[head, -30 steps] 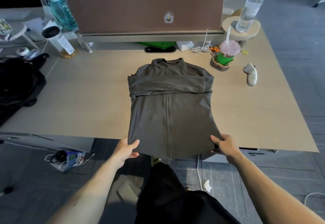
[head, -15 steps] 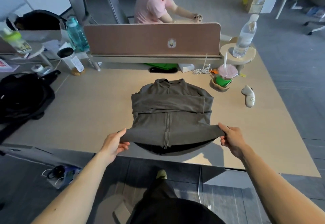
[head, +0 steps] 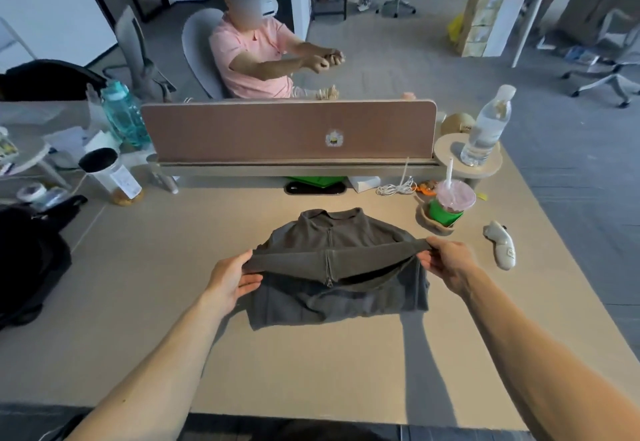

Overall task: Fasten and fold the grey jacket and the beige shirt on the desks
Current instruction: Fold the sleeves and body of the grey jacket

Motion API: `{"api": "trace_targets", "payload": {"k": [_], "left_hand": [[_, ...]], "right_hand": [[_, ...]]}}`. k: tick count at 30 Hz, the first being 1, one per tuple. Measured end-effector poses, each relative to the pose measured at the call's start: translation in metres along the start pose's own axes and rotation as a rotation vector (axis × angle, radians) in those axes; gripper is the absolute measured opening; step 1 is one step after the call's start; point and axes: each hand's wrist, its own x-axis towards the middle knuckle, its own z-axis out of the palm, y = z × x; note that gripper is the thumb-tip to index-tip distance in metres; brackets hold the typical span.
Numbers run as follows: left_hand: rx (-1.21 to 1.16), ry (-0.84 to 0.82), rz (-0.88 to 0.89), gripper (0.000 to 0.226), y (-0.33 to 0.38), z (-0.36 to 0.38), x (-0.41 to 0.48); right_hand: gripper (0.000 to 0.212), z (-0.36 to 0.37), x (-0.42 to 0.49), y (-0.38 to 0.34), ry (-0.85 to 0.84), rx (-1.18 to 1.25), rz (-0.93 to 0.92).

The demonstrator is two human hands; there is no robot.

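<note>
- A soft, dark grey zip-up jacket [head: 346, 229] lies front-up in the middle of the pale wooden desk [head: 156, 267]. Its collar points toward the brown divider panel [head: 277, 132], and the zip looks closed along the length I can see.
- The left hand [head: 228, 278] pinches the left corner of the hem, thumb on top and fingers underneath. The right hand [head: 446, 260] grasps the right corner the same way.
- The hem is stretched between the two hands and held up over the jacket's chest. The lower half is doubled beneath it on the desk, and the middle sags a little at the zip.
- I'd judge the cloth to be light and limp, a matte knit with no stiffness of its own, so it will droop wherever nothing supports it. Only the zip gives it a slightly firmer line down the centre.
- It doesn't look slippery, so the layers should stay put once laid down.
- The two hem corners seem the right places to hold. Keeping them level and pulled apart should let the fold land square near the collar.
- A green cup with a pink lid [head: 448, 203] and a white handheld controller [head: 502, 245] sit to the right, clear of the jacket.
- I can't see the beige shirt from here.
</note>
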Motion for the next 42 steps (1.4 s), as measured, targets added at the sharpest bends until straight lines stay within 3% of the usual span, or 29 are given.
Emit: {"api": "trace_targets", "payload": {"k": [5,20,23,26,29,33,37,42], "left_hand": [[0.027,0.004,-0.074,0.031,0.015,0.008,0.057],[-0.092,-0.002,-0.260,0.030,0.019,0.040,0.148],[0.242,0.020,-0.032,0.038,0.008,0.047,0.162],[0.819,0.037,0.355,0.047,-0.008,0.044,0.176],[1.228,-0.081,0.653,0.046,-0.006,0.053,0.182],[1.520,-0.200,0.635,0.052,0.010,0.072,0.197],[1.736,-0.189,0.548,0.040,0.028,0.074,0.213],[1.796,-0.217,0.416,0.036,0.037,0.058,0.226]], "right_hand": [[0.005,0.025,0.033,-0.006,0.085,0.018,-0.003],[0.017,0.068,0.131,-0.014,0.163,0.046,0.076],[0.059,0.070,0.145,-0.006,0.049,-0.279,-0.056],[0.059,0.070,0.153,0.004,-0.105,-1.026,-0.316],[0.060,0.073,0.162,0.016,-0.285,-1.525,-0.356],[0.061,0.080,0.176,0.017,-0.295,-1.738,-0.444],[0.062,0.080,0.190,0.002,-0.237,-1.825,-0.365],[0.018,0.079,0.202,-0.002,-0.187,-1.860,-0.332]]}}
